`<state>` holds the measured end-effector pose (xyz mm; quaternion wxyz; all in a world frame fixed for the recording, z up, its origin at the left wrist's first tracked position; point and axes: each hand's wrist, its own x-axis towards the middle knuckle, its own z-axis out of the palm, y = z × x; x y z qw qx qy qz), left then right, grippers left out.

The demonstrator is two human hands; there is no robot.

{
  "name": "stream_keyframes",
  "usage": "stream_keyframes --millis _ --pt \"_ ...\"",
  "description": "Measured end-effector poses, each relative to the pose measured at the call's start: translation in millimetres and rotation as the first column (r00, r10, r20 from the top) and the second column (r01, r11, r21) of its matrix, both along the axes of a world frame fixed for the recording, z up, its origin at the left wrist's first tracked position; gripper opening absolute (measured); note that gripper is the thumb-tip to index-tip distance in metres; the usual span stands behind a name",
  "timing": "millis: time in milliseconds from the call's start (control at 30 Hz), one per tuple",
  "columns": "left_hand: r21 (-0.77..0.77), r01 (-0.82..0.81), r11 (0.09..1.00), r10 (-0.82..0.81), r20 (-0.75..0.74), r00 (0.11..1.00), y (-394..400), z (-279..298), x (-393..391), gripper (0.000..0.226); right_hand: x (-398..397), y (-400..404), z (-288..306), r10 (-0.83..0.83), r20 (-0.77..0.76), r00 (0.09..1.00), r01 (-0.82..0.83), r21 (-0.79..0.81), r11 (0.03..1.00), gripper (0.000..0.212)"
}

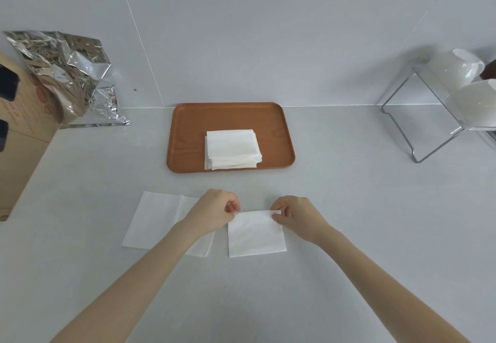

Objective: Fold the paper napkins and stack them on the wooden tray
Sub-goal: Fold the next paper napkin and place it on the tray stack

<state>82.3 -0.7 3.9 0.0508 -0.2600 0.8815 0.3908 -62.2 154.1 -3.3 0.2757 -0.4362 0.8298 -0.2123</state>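
A folded white paper napkin (256, 235) lies on the counter in front of me. My left hand (217, 209) pinches its far left corner and my right hand (296, 215) pinches its far right corner. To the left, partly under my left forearm, lies an unfolded white napkin (154, 220). Further back sits the wooden tray (193, 128) with a stack of several folded napkins (232, 148) on its near right part.
Crumpled silver foil packaging (72, 74) and a cardboard box (18, 133) stand at the left edge. A clear rack (429, 130) with white cups (459, 70) stands at the right. A grey tiled wall rises behind the tray.
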Motion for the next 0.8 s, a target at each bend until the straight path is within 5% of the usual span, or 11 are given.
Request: stream_keyframes --millis 133,233,500,667,800 --pt "-0.190 0.042 0.981 -0.035 0.036 0.999 7.9 -3.8 4.8 0.022 5.5 3.4 -6.6 0.075 -0.176 0.982 -0.088 -0.073 0.993 0.032" --pt "-0.268 0.115 0.956 -0.121 -0.008 0.993 21.0 1.0 13.8 0.016 7.2 13.9 0.4 0.134 -0.260 0.956 -0.176 -0.148 0.973 0.025" --pt "-0.467 0.291 0.835 -0.316 0.027 0.949 52.0 -23.8 45.7 0.018 14.1 48.1 -8.5 0.396 -0.360 0.845 -0.417 0.022 0.909 0.011" --pt "-0.536 0.253 0.805 -0.328 -0.047 0.943 54.4 -31.1 47.7 0.019 15.9 50.0 -18.7 0.402 -0.488 0.775 -0.477 -0.034 0.878 0.014" --pt "-0.428 0.251 0.868 -0.300 -0.049 0.953 52.1 -28.7 45.6 0.016 15.2 44.6 -19.5 0.381 -0.497 0.780 -0.468 -0.058 0.882 0.015"
